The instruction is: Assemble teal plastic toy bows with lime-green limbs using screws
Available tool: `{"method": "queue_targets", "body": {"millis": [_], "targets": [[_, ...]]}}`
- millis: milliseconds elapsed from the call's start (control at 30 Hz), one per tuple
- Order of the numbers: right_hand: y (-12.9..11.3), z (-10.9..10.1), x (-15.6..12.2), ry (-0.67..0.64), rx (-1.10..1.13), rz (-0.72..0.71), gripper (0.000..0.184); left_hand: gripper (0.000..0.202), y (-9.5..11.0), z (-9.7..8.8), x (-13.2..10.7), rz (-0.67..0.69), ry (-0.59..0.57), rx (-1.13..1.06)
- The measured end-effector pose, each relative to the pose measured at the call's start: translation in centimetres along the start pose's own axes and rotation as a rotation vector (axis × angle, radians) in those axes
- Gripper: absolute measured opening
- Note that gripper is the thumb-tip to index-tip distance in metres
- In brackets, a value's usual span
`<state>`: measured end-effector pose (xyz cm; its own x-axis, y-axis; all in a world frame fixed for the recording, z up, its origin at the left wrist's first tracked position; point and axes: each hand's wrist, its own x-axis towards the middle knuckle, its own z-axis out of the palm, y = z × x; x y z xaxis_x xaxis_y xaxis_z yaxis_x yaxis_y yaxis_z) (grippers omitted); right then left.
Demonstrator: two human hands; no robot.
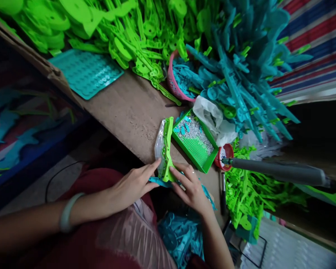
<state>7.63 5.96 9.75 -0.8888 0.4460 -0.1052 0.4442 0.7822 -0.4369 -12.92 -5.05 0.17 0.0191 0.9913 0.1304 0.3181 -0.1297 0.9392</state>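
Note:
A long bright green plastic part stands at the table's near edge, with a clear, curved plastic piece along its left side. Across its lower end runs a teal plastic part. My left hand pinches this assembly from the left, index fingertip at the clear piece and thumb by the teal part. From the right, my right hand grips the green part's lower end, its fingertips on the green surface. How the pieces join is hidden under my fingers.
Beside the hands sits a green tray of small metal bits and teal pieces. Behind are a pink basket, heaped green parts and teal parts. A grey rod-shaped tool reaches over a red cup.

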Motion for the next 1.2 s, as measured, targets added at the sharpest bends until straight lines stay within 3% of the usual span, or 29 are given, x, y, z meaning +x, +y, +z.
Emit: {"method": "queue_targets", "body": {"millis": [200,600,800,933,1067,1200], "targets": [[-0.1,0.4,0.4,-0.049,-0.087,0.010,0.054,0.075,0.2,0.2,0.0,-0.027,0.007,0.015],[-2.4,-1.6,1.2,-0.186,-0.310,-0.028,0.047,0.075,0.8,0.0,-0.6,-0.040,-0.003,-0.022],[-1.8,-1.1,0.8,-0.194,-0.313,-0.047,0.047,0.076,1.0,-0.1,-0.4,-0.037,-0.022,-0.004],[-1.5,-0.8,0.9,-0.185,-0.344,-0.073,0.046,0.067,1.1,-0.5,-0.6,0.047,-0.053,0.177],[-1.2,-0.6,1.0,-0.144,-0.365,-0.132,0.039,0.048,1.3,-0.7,-0.5,0.282,-0.063,0.512],[-0.5,0.1,0.5,-0.107,-0.330,-0.161,0.038,0.048,1.3,-0.4,0.4,0.410,-0.074,0.576]]}}
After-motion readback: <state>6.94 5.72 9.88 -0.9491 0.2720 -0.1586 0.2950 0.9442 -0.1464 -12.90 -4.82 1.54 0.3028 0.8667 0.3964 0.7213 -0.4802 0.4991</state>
